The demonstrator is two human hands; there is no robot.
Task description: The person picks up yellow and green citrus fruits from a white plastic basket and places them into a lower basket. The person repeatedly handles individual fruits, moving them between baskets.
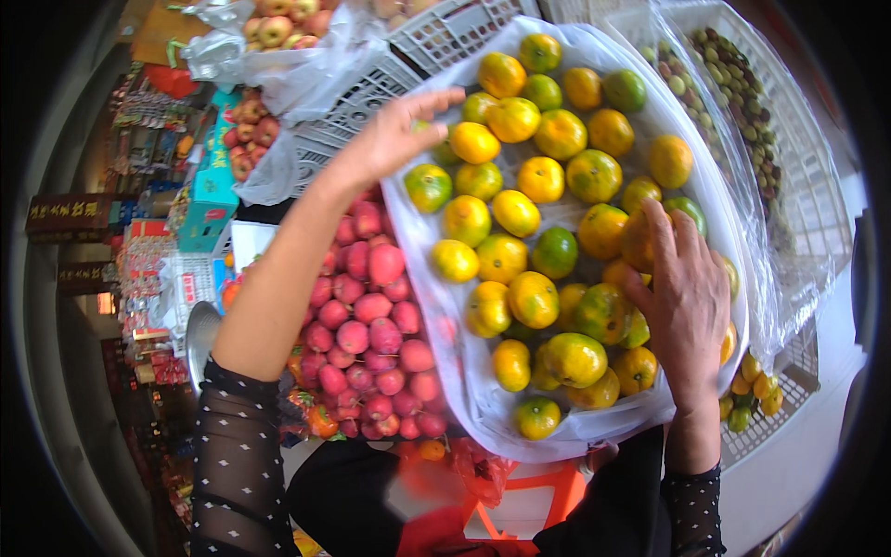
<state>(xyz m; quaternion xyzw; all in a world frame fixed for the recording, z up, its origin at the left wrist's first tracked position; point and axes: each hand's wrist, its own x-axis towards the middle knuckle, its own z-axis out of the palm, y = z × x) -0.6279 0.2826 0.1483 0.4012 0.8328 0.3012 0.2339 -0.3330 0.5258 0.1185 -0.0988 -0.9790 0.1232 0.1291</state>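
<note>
Yellow-green mandarins point(531, 299) lie loosely spread in a container lined with thin white plastic sheeting point(418, 244). My left hand point(400, 132) reaches over the liner's upper left edge, thumb and fingers apart, with nothing in its grasp. Just beyond its fingertips are a greenish mandarin point(479, 109) and a yellow one point(475, 143). On the right side, my right hand point(686, 299) has its thumb and fingers around an orange-toned mandarin point(637, 240) that its fingers partly cover. Other mandarins crowd around and under that hand.
Small red fruits point(369, 327) fill the space left of the mandarins. Grey plastic crates point(452, 38) and bagged apples point(275, 31) stand beyond. A crate of small green-brown fruits point(748, 104) under clear plastic is at right. An orange stool point(557, 487) stands near my legs.
</note>
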